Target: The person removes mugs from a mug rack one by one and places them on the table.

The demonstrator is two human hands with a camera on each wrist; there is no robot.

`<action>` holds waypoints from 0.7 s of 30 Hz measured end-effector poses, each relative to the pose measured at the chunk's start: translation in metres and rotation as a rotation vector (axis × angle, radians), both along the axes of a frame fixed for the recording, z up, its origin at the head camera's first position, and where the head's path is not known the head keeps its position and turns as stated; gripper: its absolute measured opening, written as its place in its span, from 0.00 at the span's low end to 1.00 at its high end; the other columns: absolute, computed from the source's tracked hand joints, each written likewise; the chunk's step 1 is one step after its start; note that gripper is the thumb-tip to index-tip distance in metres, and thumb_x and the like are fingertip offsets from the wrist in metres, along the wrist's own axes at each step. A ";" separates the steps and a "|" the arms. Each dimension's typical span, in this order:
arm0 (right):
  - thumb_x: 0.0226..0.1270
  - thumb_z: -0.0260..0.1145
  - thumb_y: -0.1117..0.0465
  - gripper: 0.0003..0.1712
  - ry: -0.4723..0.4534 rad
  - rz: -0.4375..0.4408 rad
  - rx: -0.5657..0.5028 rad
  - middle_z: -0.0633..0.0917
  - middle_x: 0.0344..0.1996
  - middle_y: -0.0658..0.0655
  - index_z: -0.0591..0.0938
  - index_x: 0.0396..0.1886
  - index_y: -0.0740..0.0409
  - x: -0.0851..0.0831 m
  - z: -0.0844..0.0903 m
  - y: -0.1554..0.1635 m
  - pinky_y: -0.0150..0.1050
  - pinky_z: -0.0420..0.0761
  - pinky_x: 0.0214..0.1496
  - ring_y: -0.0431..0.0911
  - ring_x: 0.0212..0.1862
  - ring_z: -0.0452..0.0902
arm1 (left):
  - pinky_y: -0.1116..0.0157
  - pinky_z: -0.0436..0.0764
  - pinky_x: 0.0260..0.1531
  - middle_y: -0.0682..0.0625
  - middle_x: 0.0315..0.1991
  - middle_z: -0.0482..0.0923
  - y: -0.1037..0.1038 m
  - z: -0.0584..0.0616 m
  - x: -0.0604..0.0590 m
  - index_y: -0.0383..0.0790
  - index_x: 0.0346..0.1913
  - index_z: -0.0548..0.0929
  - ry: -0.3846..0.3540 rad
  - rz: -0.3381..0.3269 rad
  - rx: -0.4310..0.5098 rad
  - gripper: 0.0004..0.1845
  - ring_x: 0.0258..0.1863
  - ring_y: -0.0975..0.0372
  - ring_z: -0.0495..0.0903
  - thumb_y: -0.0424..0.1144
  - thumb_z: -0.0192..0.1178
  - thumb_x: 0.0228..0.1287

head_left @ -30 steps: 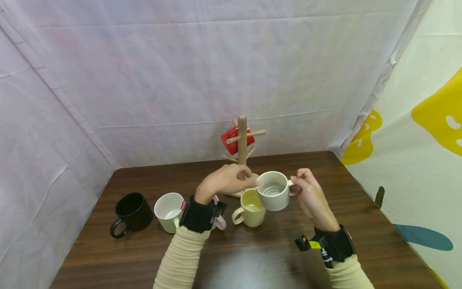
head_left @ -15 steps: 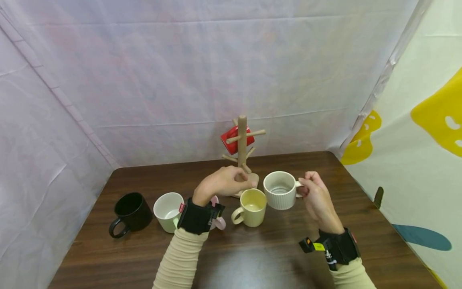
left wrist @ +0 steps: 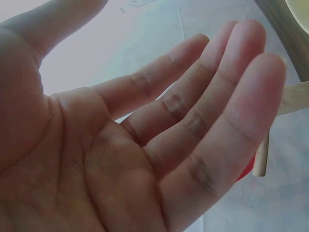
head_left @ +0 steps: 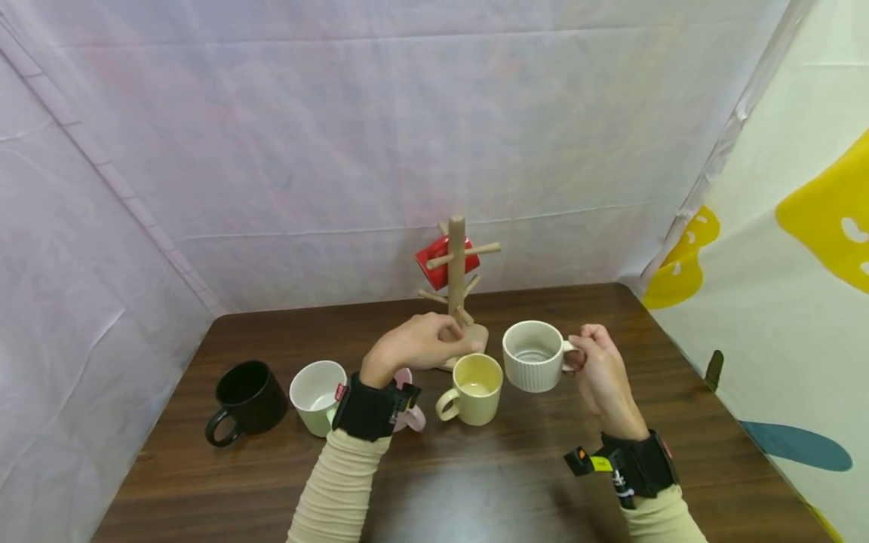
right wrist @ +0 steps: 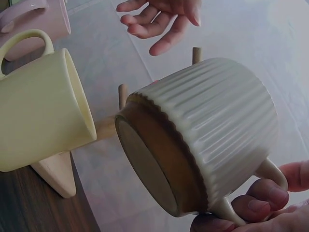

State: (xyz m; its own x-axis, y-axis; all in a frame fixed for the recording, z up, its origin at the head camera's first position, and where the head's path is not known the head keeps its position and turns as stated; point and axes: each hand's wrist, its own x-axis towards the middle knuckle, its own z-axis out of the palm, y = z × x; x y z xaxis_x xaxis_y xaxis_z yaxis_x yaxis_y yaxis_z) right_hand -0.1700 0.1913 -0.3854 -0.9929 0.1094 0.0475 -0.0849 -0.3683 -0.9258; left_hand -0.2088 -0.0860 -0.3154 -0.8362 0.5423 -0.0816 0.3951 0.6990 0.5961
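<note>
My right hand point(head_left: 600, 377) grips the handle of a white ribbed mug point(head_left: 533, 369). In the right wrist view the mug point(right wrist: 212, 121) is raised off the table, its unglazed brown underside showing. Empty and with fingers relaxed, my left hand point(head_left: 417, 343) hovers behind a pale yellow mug point(head_left: 477, 403), which stands upright on the table. The left wrist view shows the left palm point(left wrist: 96, 159) with nothing in it. A wooden mug tree point(head_left: 456, 264) stands behind the hands, a red mug point(head_left: 434, 264) hanging on one of its upper pegs.
Left of the yellow mug stand a pink mug point(head_left: 410, 418), partly hidden by the left wrist, a white mug with a green handle point(head_left: 315, 396) and a black mug point(head_left: 251, 400). The dark wooden table point(head_left: 462, 498) backs onto a pale cloth wall point(head_left: 305, 151).
My right hand has carried the white ribbed mug to the right, away from the left hand's fingertips. The left hand has drawn back slightly to the left.
</note>
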 end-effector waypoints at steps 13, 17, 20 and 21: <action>0.75 0.46 0.70 0.11 -0.065 -0.055 0.026 0.66 0.22 0.45 0.62 0.32 0.51 -0.005 -0.005 -0.001 0.30 0.65 0.28 0.37 0.23 0.60 | 0.65 0.76 0.34 0.54 0.39 0.83 0.000 -0.002 0.002 0.43 0.48 0.86 -0.050 0.010 -0.009 0.20 0.35 0.63 0.78 0.56 0.59 0.68; 0.74 0.46 0.70 0.11 -0.067 -0.073 0.042 0.66 0.22 0.45 0.62 0.31 0.52 -0.006 -0.007 0.000 0.31 0.66 0.28 0.37 0.23 0.61 | 0.66 0.75 0.32 0.54 0.37 0.83 0.000 -0.002 0.001 0.43 0.48 0.86 -0.041 -0.003 -0.005 0.20 0.32 0.63 0.77 0.56 0.59 0.68; 0.74 0.46 0.69 0.11 -0.069 -0.080 0.048 0.67 0.22 0.46 0.62 0.31 0.52 -0.007 -0.008 0.000 0.31 0.66 0.28 0.37 0.23 0.62 | 0.66 0.75 0.30 0.50 0.36 0.83 0.000 -0.003 0.000 0.43 0.47 0.85 -0.039 -0.022 0.008 0.20 0.30 0.64 0.76 0.56 0.59 0.69; 0.74 0.46 0.69 0.11 -0.070 -0.082 0.047 0.67 0.22 0.46 0.62 0.31 0.52 -0.007 -0.009 0.000 0.31 0.66 0.28 0.37 0.23 0.62 | 0.66 0.75 0.30 0.50 0.36 0.83 0.000 -0.003 -0.001 0.43 0.48 0.85 -0.042 -0.025 0.010 0.20 0.30 0.64 0.76 0.56 0.59 0.69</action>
